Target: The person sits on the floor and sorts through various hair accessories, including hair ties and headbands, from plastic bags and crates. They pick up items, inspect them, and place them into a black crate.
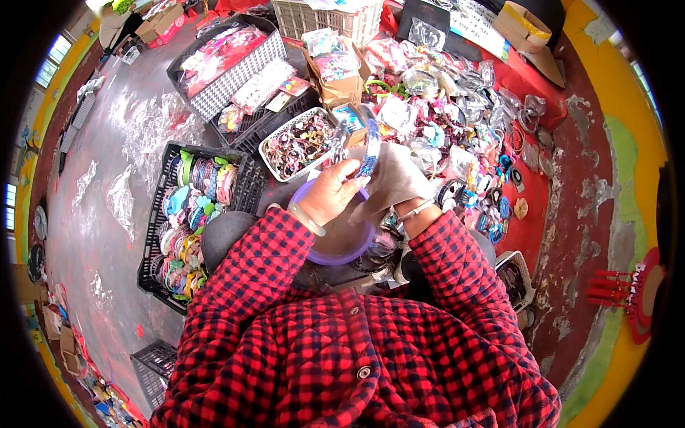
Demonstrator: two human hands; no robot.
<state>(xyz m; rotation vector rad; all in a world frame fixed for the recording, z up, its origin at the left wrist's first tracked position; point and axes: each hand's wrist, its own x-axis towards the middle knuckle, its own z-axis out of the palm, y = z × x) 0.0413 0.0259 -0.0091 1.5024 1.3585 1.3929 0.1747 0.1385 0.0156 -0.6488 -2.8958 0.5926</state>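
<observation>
My left hand (330,192) pinches the lower end of a shiny blue headband (372,148), which stands up in a curve from my fingers. A pale beige cloth (394,178) lies against the headband and is smeared by motion. My right hand (417,211) is wrapped in this cloth and grips it; most of its fingers are hidden under the folds. Below both hands is a round purple basin (325,258), with greyish-brown contents showing in it.
At the left stands a black crate (153,250) of colourful headbands. A white basket (273,158) of hair ties sits beyond the basin. Bagged accessories (457,107) are heaped on red cloth at the right. A patterned grey crate (235,78) holds pink packages.
</observation>
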